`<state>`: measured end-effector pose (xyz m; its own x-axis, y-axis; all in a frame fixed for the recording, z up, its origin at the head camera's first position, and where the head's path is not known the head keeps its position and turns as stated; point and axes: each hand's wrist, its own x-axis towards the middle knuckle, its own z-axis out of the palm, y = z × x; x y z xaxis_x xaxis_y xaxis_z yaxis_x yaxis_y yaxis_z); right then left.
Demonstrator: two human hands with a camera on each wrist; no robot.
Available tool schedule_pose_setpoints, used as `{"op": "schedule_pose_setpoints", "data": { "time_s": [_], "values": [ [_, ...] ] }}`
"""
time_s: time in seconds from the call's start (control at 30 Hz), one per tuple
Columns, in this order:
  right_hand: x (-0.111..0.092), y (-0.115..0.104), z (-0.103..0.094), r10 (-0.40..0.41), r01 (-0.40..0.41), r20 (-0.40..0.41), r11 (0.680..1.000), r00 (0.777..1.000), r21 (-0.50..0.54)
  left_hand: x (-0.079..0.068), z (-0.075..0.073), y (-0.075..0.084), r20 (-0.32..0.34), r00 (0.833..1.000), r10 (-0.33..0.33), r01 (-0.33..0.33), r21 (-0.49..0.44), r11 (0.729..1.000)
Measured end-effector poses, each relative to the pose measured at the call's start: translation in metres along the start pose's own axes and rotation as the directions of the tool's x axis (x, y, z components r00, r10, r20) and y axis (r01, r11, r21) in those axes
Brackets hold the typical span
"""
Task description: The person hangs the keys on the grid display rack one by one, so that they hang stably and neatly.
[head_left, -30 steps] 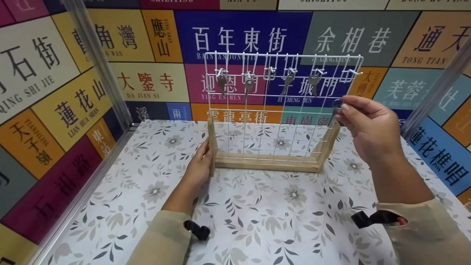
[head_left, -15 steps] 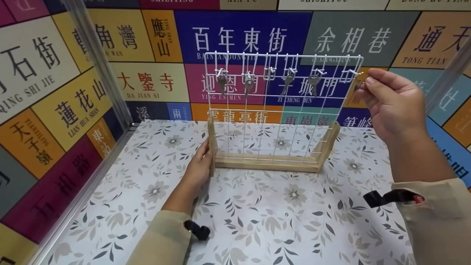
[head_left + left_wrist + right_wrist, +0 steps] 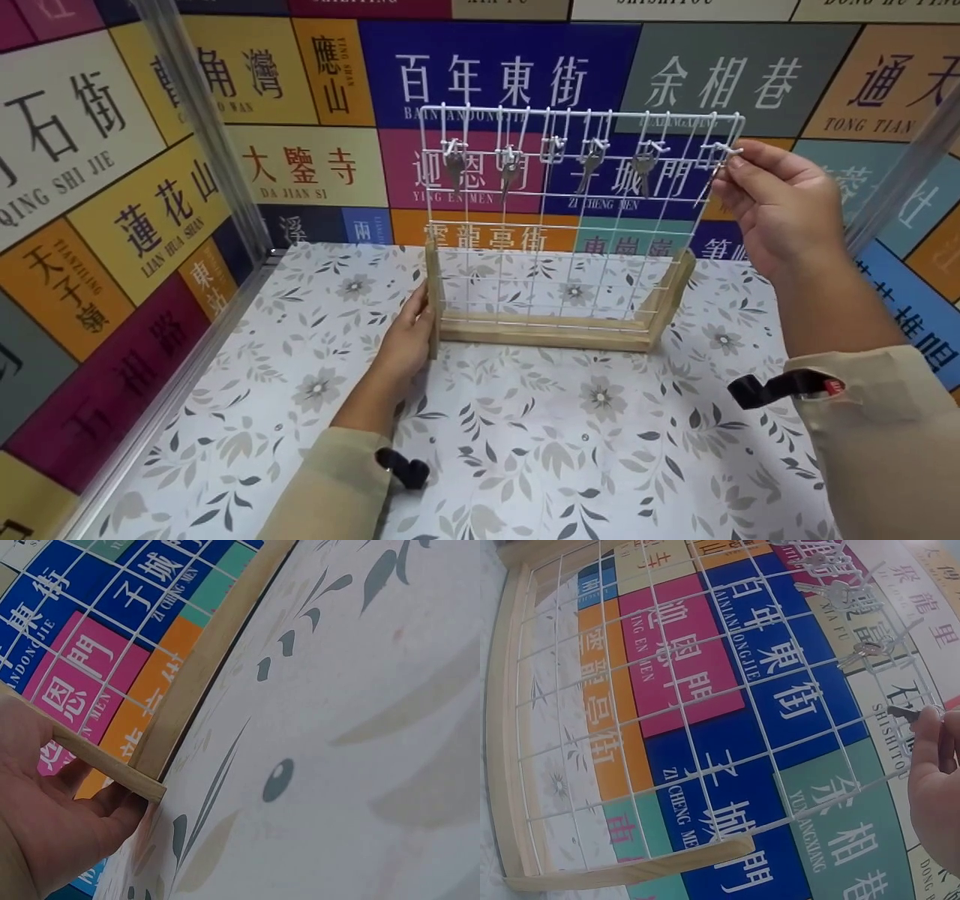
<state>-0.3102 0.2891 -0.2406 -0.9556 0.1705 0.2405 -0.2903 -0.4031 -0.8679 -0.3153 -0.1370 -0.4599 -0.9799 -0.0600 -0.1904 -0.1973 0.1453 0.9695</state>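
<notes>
A white wire grid rack (image 3: 581,114) stands upright in a wooden base (image 3: 547,338). My left hand (image 3: 403,336) grips the rack's left wooden side piece (image 3: 112,766), with fingers curled around its lower end. At the grid's upper right corner, my right hand (image 3: 787,201) pinches a key (image 3: 902,713) by its ring end, right at the rightmost white hook (image 3: 718,150). Fingers partly cover that ring, so I cannot tell whether it sits on the hook. Other keys hang from hooks to the left, among them one key (image 3: 454,169) and another key (image 3: 643,169).
The third hook (image 3: 553,148) from the left shows no key. Under the rack lies a floral tabletop (image 3: 517,435). Behind it rises a wall (image 3: 495,37) of coloured signs, with a clear upright edge strip (image 3: 217,142) at left.
My right hand has risen from beside the rack's right edge to the top right hook, then shifted slightly left against it with the key. The left hand keeps its grip in place.
</notes>
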Motion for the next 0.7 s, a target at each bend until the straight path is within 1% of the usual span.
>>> {"op": "schedule_pose_setpoints", "data": {
  "time_s": [0.2, 0.33, 0.5, 0.7],
  "values": [
    [0.000, 0.001, -0.004, -0.003, 0.003, -0.008, 1.000, 1.000, 0.011, 0.001, 0.002, 0.000, 0.008, 1.000, 0.010, -0.010, -0.008, 1.000],
    [-0.006, 0.004, -0.010, 0.003, -0.002, -0.027, 1.000, 1.000, 0.031, 0.001, 0.002, 0.001, 0.011, 1.000, 0.007, -0.007, -0.012, 1.000],
    [-0.016, 0.015, -0.014, 0.009, -0.008, -0.040, 1.000, 0.999, 0.027, 0.001, 0.001, 0.001, 0.010, 1.000, 0.018, -0.018, -0.014, 1.000],
    [-0.031, 0.029, -0.014, -0.009, 0.008, -0.022, 0.999, 1.000, -0.042, 0.000, 0.000, 0.000, 0.017, 1.000, 0.026, -0.026, -0.001, 1.000]
  ]
}}
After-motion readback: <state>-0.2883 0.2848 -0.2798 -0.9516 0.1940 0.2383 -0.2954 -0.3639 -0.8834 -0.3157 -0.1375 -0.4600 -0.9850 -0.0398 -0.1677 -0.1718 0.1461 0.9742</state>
